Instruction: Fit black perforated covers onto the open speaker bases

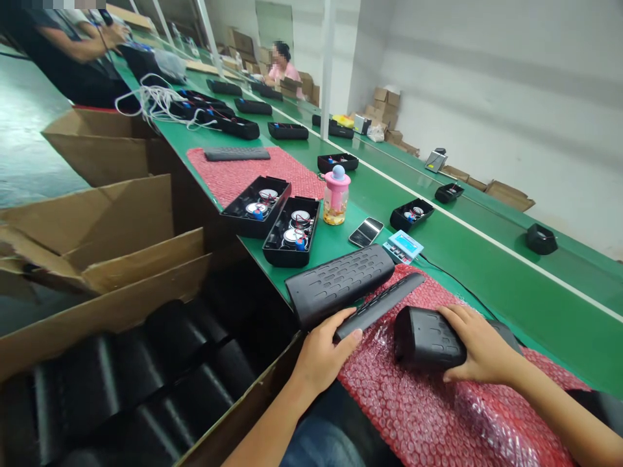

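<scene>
My left hand (324, 347) grips the near end of a narrow black speaker cover (384, 303) between thumb and fingers. My right hand (479, 347) is wrapped over a black speaker housing (428, 337) with slots in its top, resting on red bubble wrap (403, 402). Just beyond my left hand lies a larger slotted black speaker housing (341, 282). Farther on, two open speaker shells (293, 233) show round drivers, red wires and blue connectors. The underside of the housing in my right hand is hidden.
At left, a cardboard box (160, 295) holds several black housings. A bottle with a pink lid (335, 198), a phone (366, 231) and a small tester with a lit screen (403, 245) stand on the green bench. Several shells sit along the conveyor (467, 259). Two people sit farther back.
</scene>
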`<move>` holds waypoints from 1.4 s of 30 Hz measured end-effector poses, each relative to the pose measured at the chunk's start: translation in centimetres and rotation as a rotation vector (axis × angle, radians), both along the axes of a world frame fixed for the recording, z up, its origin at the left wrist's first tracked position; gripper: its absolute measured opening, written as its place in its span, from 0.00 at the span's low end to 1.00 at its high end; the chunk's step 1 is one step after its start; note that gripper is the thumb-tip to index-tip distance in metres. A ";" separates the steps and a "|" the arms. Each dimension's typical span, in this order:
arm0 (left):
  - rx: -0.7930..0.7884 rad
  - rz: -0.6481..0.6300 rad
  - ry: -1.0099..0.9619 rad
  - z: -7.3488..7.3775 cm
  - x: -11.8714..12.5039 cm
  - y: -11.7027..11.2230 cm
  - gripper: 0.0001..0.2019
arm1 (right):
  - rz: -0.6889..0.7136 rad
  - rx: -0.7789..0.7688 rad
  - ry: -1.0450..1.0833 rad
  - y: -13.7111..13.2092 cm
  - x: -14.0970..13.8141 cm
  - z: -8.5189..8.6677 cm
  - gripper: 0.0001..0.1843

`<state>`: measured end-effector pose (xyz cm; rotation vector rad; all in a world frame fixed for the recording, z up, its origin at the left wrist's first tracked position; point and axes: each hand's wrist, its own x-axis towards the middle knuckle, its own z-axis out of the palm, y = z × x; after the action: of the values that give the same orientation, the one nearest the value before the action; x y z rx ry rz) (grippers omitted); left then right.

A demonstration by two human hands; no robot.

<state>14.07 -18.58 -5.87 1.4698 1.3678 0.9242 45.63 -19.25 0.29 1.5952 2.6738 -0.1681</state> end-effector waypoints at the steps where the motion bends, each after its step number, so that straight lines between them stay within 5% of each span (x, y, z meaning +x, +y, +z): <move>1: -0.012 0.010 -0.040 -0.2 0.0 0.0 0.23 | -0.003 0.019 0.001 -0.1 0.1 -0.3 0.56; 6: -0.097 0.065 -0.472 -0.2 -0.5 -0.6 0.25 | -0.009 0.080 -0.002 -0.4 0.3 -0.8 0.54; 10: -0.283 0.144 -0.922 1.1 -1.4 -1.5 0.24 | -0.012 0.062 -0.013 -0.3 -0.2 -0.6 0.53; 17: -0.681 0.138 -1.258 3.6 -1.4 -2.4 0.16 | -0.065 -0.046 0.039 0.3 0.0 0.2 0.51; 19: -0.744 0.107 -1.299 3.9 -0.9 -2.7 0.16 | -0.115 -0.073 0.086 0.9 0.4 1.4 0.42; 24: -0.699 -0.040 -1.276 4.1 -0.3 -3.7 0.14 | -0.279 0.284 0.237 2.5 0.4 1.6 0.31; 29: -0.661 -0.128 -1.275 4.3 0.0 -3.9 0.16 | -0.210 0.095 0.477 3.0 -0.2 -1.2 0.35; 34: -0.740 -0.194 -1.296 4.4 2.6 -3.9 0.17 | -0.039 -0.167 0.873 0.1 -1.2 0.6 0.42; 38: -0.850 -0.387 -1.325 4.4 6.6 -4.4 0.16 | -0.191 -0.414 1.456 -3.6 -2.9 2.0 0.37; 42: -0.892 -0.504 -1.264 4.1 9.5 -5.4 0.17 | -0.388 -0.355 1.602 -6.2 -2.8 2.9 0.28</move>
<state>23.59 -23.96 -1.76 0.2913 0.2885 0.5521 42.83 -25.47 3.16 2.2456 2.4201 -2.6874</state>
